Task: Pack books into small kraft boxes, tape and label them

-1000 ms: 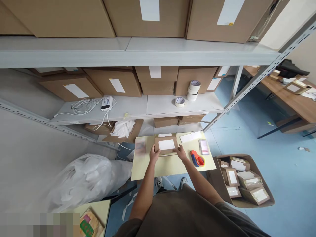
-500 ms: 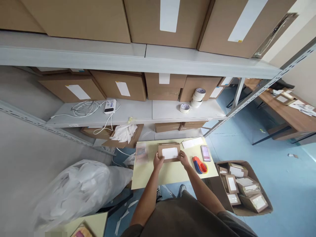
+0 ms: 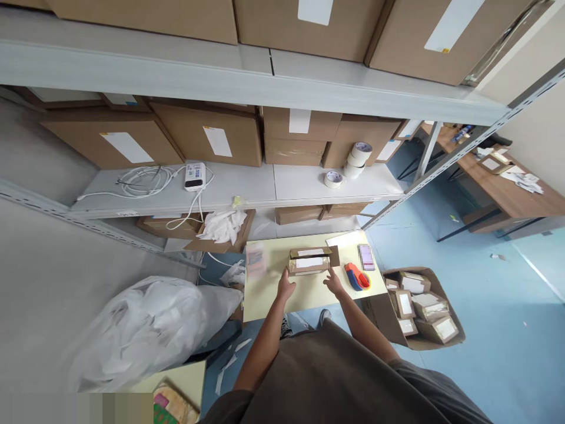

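A small brown cardboard box [image 3: 312, 271] with white labels and shiny tape stands on the pale yellow table [image 3: 269, 299]. A dark gap runs along its upper side, and a flap [image 3: 335, 255] sticks out at the right. My left hand [image 3: 286, 286] is at the box's near left corner, thumb apart and fingers stretched towards it. At the near right corner my right hand [image 3: 334, 282] has its fingers spread. Both hands are open; whether the fingertips touch the cardboard is hard to tell. To the right lies a red and blue tape dispenser [image 3: 356, 277].
A phone-like item [image 3: 366, 257] and a clear plastic bag [image 3: 256, 260] lie on the table. At the right, an open carton [image 3: 457, 330] holds several small boxes. A big bag of white material [image 3: 163, 330] fills the left. Shelving [image 3: 335, 196] with tape rolls [image 3: 354, 162] stands in front.
Both hands have loosened from the box's sides, fingers now spread. The box has been turned so that its taped face, gap and right flap show. The view has shifted slightly.
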Tool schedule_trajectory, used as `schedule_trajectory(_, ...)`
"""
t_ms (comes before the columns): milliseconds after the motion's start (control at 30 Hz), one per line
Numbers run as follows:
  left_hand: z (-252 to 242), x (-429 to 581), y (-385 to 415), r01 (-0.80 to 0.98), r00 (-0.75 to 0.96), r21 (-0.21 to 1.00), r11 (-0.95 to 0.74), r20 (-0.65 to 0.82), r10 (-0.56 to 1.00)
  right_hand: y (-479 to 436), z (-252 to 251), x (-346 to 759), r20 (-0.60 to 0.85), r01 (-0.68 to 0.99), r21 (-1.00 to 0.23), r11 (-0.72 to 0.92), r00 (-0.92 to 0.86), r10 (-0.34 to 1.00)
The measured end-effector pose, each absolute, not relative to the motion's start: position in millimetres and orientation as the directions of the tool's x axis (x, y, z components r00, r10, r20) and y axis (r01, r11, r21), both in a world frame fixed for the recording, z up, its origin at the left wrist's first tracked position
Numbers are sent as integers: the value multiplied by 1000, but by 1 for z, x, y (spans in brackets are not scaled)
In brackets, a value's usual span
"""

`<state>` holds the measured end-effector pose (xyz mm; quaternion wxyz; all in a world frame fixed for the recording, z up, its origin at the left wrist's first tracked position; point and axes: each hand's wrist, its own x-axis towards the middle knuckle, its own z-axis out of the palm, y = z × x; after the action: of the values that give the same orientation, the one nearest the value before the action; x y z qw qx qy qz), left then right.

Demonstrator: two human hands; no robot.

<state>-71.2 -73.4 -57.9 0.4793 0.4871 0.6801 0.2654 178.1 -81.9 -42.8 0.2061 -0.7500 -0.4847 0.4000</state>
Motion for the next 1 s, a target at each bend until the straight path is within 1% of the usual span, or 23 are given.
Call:
schedule_trajectory(67,-52,-75,-69,433,-109,844,315,-298,948,-80,-31,181,-378,530,-699,-480,296,877)
schedule_trajectory(100,-48,-75,-65,446,-119,852,275,-248,961,-78,-24,183,-344,516,-709,-480,342,875)
schedule_trajectory(167,-40,-74,-56,456,-121,865,210,-174,977,-73,-11,186,-228,535,-724,-435,410,883)
schedule_trajectory(200,-36,-73,-51,447,-129,872,200,-158,979,-70,-5,188,-177,555,-728,-404,417,892)
schedule_trajectory(300,-29,-66,-38,371,-155,897,242,-197,968,-62,8,191,-114,592,-726,-351,399,910)
schedule_trajectory(367,-27,-62,-31,330,-85,909,256,-241,967,-58,12,196,-114,593,-728,-344,390,914)
schedule_trajectory(433,-26,-60,-28,349,28,911,221,-246,969,-55,13,204,-125,598,-725,-341,373,919)
schedule_trajectory(500,-27,-57,-28,417,94,896,154,-211,973,-53,14,214,-148,634,-692,-347,346,927)
schedule_trajectory(600,-31,-52,-33,554,83,828,90,-163,983,-50,14,227,-175,734,-598,-323,274,946)
schedule_trajectory(667,-34,-46,-38,622,78,779,80,-163,984,-48,12,231,-210,791,-540,-288,205,956)
schedule_trajectory(733,-37,-39,-42,665,76,742,83,-178,981,-46,9,232,-297,821,-499,-277,138,945)
schedule_trajectory(833,-38,-31,-47,710,51,697,100,-192,980,-40,3,228,-464,846,-453,-281,45,885)
schedule_trajectory(867,-37,-29,-48,723,45,683,103,-195,980,-38,2,226,-497,865,-424,-267,23,867)
schedule_trajectory(933,-35,-27,-51,744,39,659,108,-205,978,-31,0,222,-506,915,-338,-220,20,863)
schedule_trajectory(1000,-31,-26,-52,766,37,633,111,-217,975,-21,2,219,-465,949,-258,-179,40,884)
